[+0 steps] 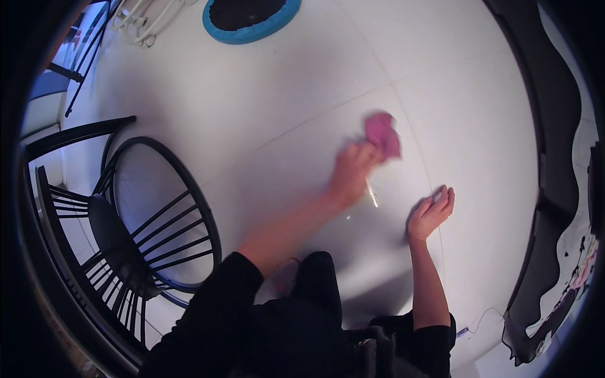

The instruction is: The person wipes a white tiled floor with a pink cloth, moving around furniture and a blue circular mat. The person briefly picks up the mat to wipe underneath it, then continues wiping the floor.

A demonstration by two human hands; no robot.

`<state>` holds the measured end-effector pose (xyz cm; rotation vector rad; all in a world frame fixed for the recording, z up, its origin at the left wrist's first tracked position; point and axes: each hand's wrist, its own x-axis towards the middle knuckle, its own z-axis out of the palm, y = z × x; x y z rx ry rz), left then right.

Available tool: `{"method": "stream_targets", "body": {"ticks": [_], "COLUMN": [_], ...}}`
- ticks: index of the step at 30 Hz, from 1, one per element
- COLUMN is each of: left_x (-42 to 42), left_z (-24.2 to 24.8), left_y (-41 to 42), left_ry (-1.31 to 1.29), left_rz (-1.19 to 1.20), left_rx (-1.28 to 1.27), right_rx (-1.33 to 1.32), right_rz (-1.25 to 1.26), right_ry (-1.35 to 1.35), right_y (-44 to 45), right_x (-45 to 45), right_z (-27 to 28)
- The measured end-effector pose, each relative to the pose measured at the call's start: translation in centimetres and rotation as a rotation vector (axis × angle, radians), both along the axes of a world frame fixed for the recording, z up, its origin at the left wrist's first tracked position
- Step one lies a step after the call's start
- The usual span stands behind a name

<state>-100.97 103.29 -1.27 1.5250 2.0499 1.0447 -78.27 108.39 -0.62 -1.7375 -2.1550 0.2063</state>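
My left hand is stretched forward over the pale tiled floor, its fingers closed on the edge of a crumpled pink cloth. The hand and the cloth are blurred. A bright streak of reflected light lies on the floor just right of the wrist. To the right, my right hand rests on the floor beside a tile joint, holding nothing, with its fingers extended and slightly bent. Both forearms are bare below black sleeves, and a dark-clothed knee shows between them.
A black chair with spindles stands at the left. At the top lie a small blue-rimmed trampoline and a white tubular frame. Along the right runs a dark wavy-edged furnishing, with a thin cable near its lower end.
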Motion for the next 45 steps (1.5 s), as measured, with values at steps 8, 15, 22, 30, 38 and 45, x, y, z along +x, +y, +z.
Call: {"method": "stream_targets", "body": {"ticks": [8,15,22,30,38,45], "left_x": [4.0,-17.3,-12.0,12.2,19.0,-7.7], "left_z": [3.5,3.7,-1.1,0.5,3.3,3.4], "left_y": [0.5,-6.0,-8.2,-4.0,0.8,0.7], "left_ry": [-0.906,0.152,0.586,0.206,-1.049,-0.067], "left_rz": [0.122,0.656,0.521,-0.289,-0.206,0.46], "left_rx": [0.12,0.208,-0.082,-0.006,0.116,0.34], "right_rx": [-0.119,0.028,-0.204,-0.222,-0.226,-0.217], "right_rz": [-0.352,-0.23,-0.258,-0.303,-0.346,-0.407], "right_ry": [0.726,0.46,0.504,0.57,0.562,0.53], "right_y": [2.5,3.0,1.2,-1.7,-3.6,-3.1], "right_x": [5.8,6.7,12.2,14.0,17.7,18.7], "right_z": [7.8,12.4,11.9,13.0,14.1,14.8]}}
